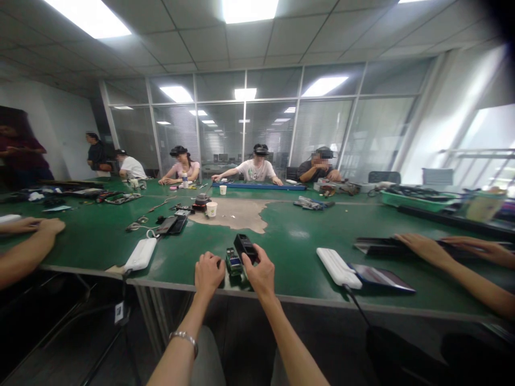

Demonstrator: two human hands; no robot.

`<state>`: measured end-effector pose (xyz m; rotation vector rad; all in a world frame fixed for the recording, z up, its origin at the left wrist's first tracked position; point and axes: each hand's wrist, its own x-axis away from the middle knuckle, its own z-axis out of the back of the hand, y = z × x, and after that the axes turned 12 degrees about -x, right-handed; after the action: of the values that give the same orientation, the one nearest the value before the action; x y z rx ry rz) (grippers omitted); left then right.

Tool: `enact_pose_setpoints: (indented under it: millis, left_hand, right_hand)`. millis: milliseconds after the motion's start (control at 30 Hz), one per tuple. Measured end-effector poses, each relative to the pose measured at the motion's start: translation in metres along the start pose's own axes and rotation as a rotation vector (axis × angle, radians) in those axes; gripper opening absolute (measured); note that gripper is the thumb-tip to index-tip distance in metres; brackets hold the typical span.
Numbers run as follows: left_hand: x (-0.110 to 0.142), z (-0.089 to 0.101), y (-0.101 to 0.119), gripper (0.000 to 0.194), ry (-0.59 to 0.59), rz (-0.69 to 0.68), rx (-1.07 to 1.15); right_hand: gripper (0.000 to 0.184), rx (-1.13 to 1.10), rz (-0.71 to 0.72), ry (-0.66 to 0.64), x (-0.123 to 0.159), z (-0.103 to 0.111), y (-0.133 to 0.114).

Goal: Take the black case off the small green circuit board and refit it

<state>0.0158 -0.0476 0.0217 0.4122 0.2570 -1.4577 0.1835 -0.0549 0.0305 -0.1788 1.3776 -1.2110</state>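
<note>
My right hand (pixel 261 273) is closed around a small black box-shaped device (pixel 245 247), tilted up off the green table (pixel 289 241). My left hand (pixel 208 272) is curled at the table's near edge, fingers bent beside a small green-and-metal part (pixel 233 261) that sits between both hands; whether it grips that part is hidden. A metal bracelet (pixel 184 339) circles my left wrist.
A white power bank (pixel 140 254) lies to the left, another white bar (pixel 338 267) with a dark tablet (pixel 380 277) to the right. Co-workers' hands (pixel 426 247) rest at both sides. Paper cups (pixel 211 209), cables and tools lie mid-table. Several people sit along the far side.
</note>
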Motion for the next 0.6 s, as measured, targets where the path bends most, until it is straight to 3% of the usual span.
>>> enact_pose_setpoints:
  millis: [267, 600]
  left_hand:
    - [0.002, 0.004, 0.0, 0.034, -0.02, 0.009, 0.002]
    - [0.001, 0.006, -0.002, 0.032, -0.043, 0.008, -0.004]
  right_hand:
    - [0.045, 0.075, 0.008, -0.092, 0.004, -0.022, -0.034]
    - [0.048, 0.142, 0.037, -0.184, 0.026, -0.028, -0.019]
